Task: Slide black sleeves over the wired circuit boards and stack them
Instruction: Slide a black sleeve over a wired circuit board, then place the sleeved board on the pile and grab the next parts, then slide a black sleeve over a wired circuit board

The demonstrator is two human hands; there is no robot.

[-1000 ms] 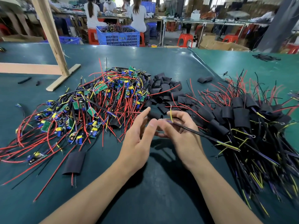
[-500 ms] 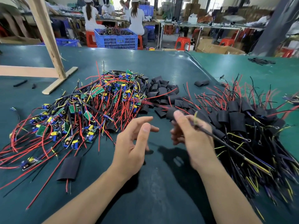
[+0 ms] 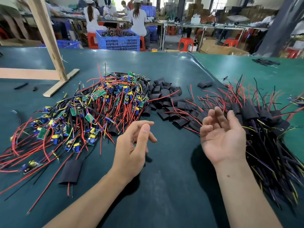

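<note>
The bench [image 3: 164, 186] has a smooth, dark teal cover with a slight shine, and both hands hover above its bare middle part. The left hand [image 3: 131, 148] is relaxed; its fingers [image 3: 146, 124] are loosely bent and hold nothing. The right hand [image 3: 223, 139] is turned palm up, its fingers [image 3: 218, 114] spread and slightly blurred, also holding nothing.

To the left of the left hand lies a big tangled heap of bare wired circuit boards [image 3: 98, 109]: small green flat boards with blue and yellow blocky parts and thin, glossy red and black wires. Beyond the hands, between them, is a loose pile of short black sleeves [image 3: 166, 99], matte, flattened tubes of soft material. To the right of the right hand, just beside it, lies the stack of sleeved boards [image 3: 263, 122], black wrapped bodies with red wires at the far end and dark purple and yellow wires at the near end. One single sleeved board [image 3: 70, 171], flat and rectangular, lies near the left forearm, with a red wire coming out of its near end.
</note>
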